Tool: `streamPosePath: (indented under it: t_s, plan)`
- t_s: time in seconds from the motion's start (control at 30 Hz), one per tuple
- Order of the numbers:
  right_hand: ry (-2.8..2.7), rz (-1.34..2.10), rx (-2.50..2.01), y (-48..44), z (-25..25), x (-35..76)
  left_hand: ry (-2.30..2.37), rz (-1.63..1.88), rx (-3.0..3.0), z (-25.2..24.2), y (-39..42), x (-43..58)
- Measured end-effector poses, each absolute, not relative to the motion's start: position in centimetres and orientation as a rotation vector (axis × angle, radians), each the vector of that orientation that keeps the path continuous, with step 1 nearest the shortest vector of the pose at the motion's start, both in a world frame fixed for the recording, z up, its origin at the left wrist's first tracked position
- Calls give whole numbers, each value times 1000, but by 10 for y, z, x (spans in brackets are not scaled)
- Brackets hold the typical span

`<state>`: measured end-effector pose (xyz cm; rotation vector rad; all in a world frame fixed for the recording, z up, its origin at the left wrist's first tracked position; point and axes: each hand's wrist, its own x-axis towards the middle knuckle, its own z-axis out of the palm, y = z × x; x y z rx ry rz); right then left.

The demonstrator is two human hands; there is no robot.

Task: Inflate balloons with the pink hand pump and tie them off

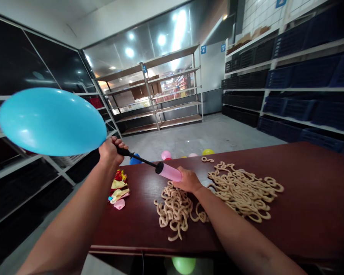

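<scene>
A large light-blue balloon [53, 122], swollen with air, hangs off to the left at the nozzle end of a hand pump [170, 172]. My left hand [110, 149] is closed around the pump's black end and the balloon's neck. My right hand [188, 179] grips the pink barrel, and a black rod stretches between the two hands. Below my right hand lies a heap of beige curled, rope-like pieces [174, 208]. Limp balloons [119, 191] in red, yellow and pink lie by my left forearm.
A bigger heap of beige curled pieces [243, 187] covers the middle of the dark red table [309, 183]. Inflated balloons, one pink [166, 154], show past its far edge; a green balloon [184, 264] is below the near edge. Metal shelves [160, 101] and blue crates [301, 109] stand around.
</scene>
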<state>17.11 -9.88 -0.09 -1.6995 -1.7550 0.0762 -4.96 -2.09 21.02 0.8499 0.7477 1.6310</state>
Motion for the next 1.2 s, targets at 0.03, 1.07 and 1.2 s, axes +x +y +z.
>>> streamPosePath:
  t_s: [0.03, 1.07, 1.2]
  plan:
    - [-1758, 73, -1703, -98, -2, 170, 750, 1638, 846, 209, -20, -50]
    - [-1740, 47, -1716, -97, -6, 173, 749, 1627, 833, 194, -25, -25]
    - [-1754, 32, -1735, -97, -7, 173, 759, 1554, 785, 156, -31, 8]
